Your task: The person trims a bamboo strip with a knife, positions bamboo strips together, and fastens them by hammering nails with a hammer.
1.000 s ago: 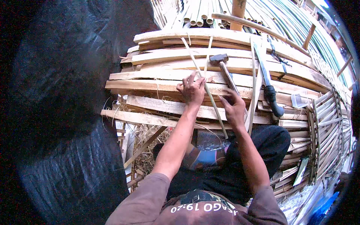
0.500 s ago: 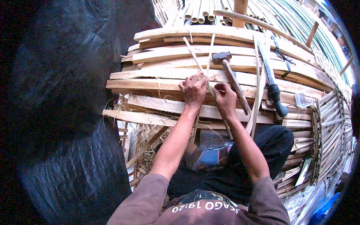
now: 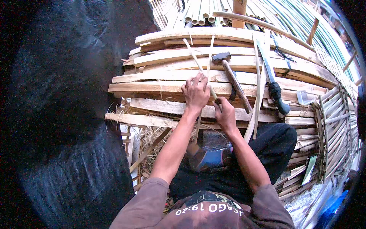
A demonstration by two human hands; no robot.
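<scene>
Two thin pale strips cross over the stacked wooden planks (image 3: 145,87). My left hand (image 3: 196,91) rests over the crossing, fingers bent and pressed on the strips. Its fingertips touch the slanted strip (image 3: 193,55), and the more upright strip (image 3: 210,53) passes under it. Just right and lower, my right hand (image 3: 225,114) has its fingers closed round the lower part of the slanted strip. A hammer (image 3: 237,86) with a dark head lies to the right, beside more flat strips (image 3: 260,86) and a long blade with a black handle (image 3: 275,93).
A clear plastic container (image 3: 304,97) sits at the right on the planks. Bamboo poles (image 3: 202,17) lie beyond, near an upright post (image 3: 239,14). Black sheeting (image 3: 76,95) hangs at the left. My bent leg (image 3: 274,145) is below the planks.
My right hand has come in from beside the hammer handle and moved down, closing on the slanted strip. My left hand has stayed on the crossing.
</scene>
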